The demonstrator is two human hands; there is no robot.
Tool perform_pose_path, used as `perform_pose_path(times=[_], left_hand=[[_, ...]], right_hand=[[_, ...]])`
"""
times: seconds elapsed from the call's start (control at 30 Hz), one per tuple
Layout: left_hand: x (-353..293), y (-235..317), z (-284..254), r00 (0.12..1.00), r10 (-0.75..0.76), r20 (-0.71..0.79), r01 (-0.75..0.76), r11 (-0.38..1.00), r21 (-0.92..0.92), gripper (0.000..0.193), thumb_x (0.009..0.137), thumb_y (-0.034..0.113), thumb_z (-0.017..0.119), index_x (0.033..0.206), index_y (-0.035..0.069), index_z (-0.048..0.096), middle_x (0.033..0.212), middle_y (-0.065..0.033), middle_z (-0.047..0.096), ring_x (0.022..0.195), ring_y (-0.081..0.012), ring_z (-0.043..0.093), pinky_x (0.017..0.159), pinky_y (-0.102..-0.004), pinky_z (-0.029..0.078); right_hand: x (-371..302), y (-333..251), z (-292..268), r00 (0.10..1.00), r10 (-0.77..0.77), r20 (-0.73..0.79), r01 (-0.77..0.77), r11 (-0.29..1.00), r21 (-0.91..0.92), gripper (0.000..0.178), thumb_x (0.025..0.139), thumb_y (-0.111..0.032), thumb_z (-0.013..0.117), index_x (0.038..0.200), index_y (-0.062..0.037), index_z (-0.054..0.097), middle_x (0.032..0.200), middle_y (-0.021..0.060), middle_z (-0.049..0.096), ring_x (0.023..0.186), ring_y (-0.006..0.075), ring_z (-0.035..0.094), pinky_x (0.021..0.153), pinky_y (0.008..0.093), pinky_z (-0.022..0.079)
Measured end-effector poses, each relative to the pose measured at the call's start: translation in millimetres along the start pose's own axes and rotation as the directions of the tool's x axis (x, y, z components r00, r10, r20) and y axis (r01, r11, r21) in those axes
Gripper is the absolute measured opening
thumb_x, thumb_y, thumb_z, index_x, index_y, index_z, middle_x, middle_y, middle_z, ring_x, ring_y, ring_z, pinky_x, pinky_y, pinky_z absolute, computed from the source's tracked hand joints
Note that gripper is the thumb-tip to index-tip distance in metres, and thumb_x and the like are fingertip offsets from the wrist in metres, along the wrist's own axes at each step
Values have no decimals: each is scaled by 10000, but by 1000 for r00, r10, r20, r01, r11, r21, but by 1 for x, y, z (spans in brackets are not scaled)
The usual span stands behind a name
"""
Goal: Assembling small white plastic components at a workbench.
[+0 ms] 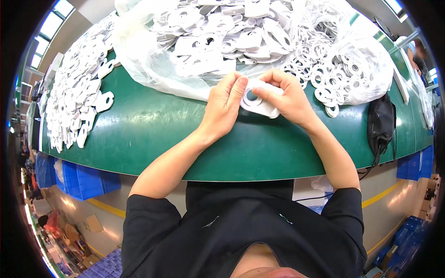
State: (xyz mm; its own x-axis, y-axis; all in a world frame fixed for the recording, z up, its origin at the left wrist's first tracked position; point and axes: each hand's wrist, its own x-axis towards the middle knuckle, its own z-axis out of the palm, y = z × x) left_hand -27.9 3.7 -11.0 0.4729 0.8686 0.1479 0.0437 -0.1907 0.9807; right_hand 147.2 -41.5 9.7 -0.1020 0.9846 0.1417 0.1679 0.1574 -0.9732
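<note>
Above the green table's middle, a white flat plastic part (pixel 260 107) with a round hole and a raised ring is held between my two hands. My right hand (pixel 293 101) is closed on its right side, the thumb lying across the face near the hole. At the part's left edge, my left hand (pixel 221 107) has its thumb and fingers pressed together; its fingertips are partly hidden. Just beyond my hands, a heap of similar white plastic parts (pixel 222 30) lies on a clear plastic bag (pixel 155 76). To the right of it spread many loose white rings (pixel 324 76).
A large pile of finished-looking white parts (pixel 76 88) covers the left of the green table (pixel 153 134). A black mesh pouch (pixel 381 123) sits at the right edge. Blue bins (pixel 85 180) stand below on the left. Another person (pixel 415 53) is at the far right.
</note>
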Motion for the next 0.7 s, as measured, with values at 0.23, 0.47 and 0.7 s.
perform_pose_path(times=[0.23, 0.47, 0.7], left_hand=[[-13, 7, 22, 958, -48, 284, 21, 995, 97, 380, 912, 43, 476, 1277, 17, 374, 783, -98, 614, 719, -165, 585, 661, -318, 459], [-17, 0, 21, 960, 79, 268, -46, 991, -128, 235, 945, 54, 454, 1172, -3, 475, 926, -51, 581, 771, -104, 557, 715, -252, 478], [-8, -4, 21, 986, -40, 162, 88, 947, -308, 260, 944, 143, 514, 1159, 4, 477, 916, -55, 615, 781, -99, 583, 672, -246, 487]], right_hand=[[2, 11, -1, 955, 77, -285, 4, 962, 274, 175, 904, -202, 653, 891, -42, 585, 750, -3, 617, 645, 19, 535, 567, 179, 423], [2, 4, 6, 950, 51, -307, -12, 992, 126, 207, 860, -199, 708, 792, -53, 578, 712, -14, 600, 617, 12, 498, 547, 177, 393], [4, 9, 4, 959, 126, -254, -86, 983, 163, 245, 888, -255, 672, 754, -73, 578, 680, -38, 574, 601, 6, 464, 533, 173, 354]])
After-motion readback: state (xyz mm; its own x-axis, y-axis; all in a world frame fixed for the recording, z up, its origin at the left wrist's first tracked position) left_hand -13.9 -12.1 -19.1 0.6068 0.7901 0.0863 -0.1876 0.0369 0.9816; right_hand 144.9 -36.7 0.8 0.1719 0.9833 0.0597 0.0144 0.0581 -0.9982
